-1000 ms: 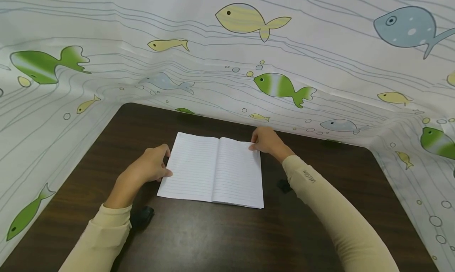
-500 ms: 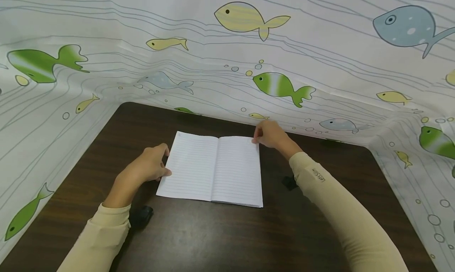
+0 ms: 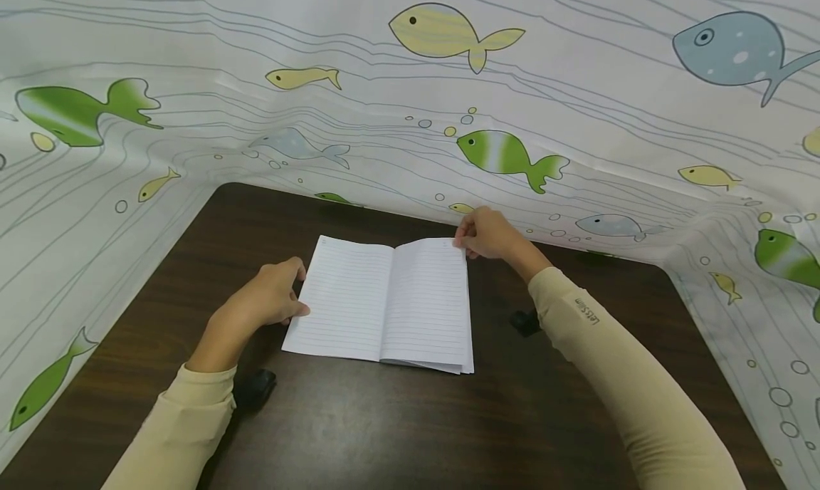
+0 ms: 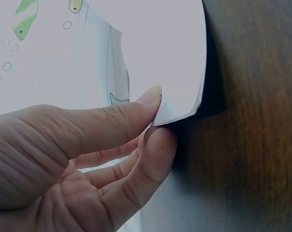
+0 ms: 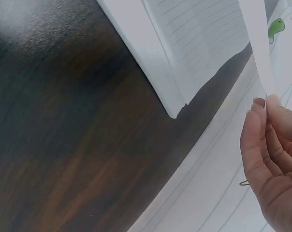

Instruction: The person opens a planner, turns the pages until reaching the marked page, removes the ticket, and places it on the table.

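Observation:
An open notebook with lined white pages lies on the dark wooden table. At its left edge my left hand pinches the page edges between thumb and forefinger; the left wrist view shows the thumb over the sheets. My right hand pinches the top outer corner of a right-hand page, lifted off the stack. In the right wrist view that raised sheet stands nearly edge-on between thumb and fingers, above the lined pages beneath.
A white sheet printed with fish walls in the back and both sides of the table. Dark wrist-worn devices show beside the sleeves. The table's back edge runs close behind the right hand.
My right hand has moved slightly up and away, raising a right-hand page by its corner so it parts from those below. The left hand stays in place.

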The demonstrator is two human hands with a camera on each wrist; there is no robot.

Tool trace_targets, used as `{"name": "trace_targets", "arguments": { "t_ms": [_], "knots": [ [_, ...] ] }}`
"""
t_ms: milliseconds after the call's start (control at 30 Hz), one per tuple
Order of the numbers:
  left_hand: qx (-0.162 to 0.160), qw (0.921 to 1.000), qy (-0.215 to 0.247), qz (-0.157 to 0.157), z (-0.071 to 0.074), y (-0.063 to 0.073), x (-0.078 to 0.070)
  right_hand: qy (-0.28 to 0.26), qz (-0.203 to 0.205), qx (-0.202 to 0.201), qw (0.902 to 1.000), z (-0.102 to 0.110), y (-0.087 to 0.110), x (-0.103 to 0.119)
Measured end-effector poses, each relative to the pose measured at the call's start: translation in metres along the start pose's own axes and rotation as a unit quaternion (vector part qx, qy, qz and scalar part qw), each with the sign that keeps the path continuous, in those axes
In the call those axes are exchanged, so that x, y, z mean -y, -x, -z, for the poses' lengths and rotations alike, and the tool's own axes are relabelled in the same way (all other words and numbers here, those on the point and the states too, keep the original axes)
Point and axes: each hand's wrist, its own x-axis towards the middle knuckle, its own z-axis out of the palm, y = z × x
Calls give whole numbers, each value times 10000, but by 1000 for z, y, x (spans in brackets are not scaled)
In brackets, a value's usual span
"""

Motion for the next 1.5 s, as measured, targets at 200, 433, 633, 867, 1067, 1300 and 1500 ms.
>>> {"name": "trace_targets", "arguments": {
  "t_ms": [200, 433, 633, 867, 1067, 1300, 1500],
  "knots": [
    [12, 10000, -44, -18, 0, 0, 0, -166, 15, -30, 9999, 2, -1, 6],
    [-10, 10000, -23, -55, 1, 0, 0, -259, 120, -62, 9996, 2, -2, 15],
    [8, 9999, 46, -96, 2, -1, 1, -443, 234, 16, 9987, -4, -3, 24],
    [43, 10000, -11, -58, 2, -1, 1, -583, 347, 33, 9977, -9, -3, 37],
    [17, 9999, -119, -48, 2, -1, 1, -612, 423, 17, 9972, -13, -6, 46],
    [18, 9999, -164, -38, 2, -1, 1, -701, 400, 52, 9967, -17, -8, 55],
    [17, 9997, -208, -107, 1, -2, 1, -795, 457, 66, 9958, -20, -9, 62]
  ]
}}
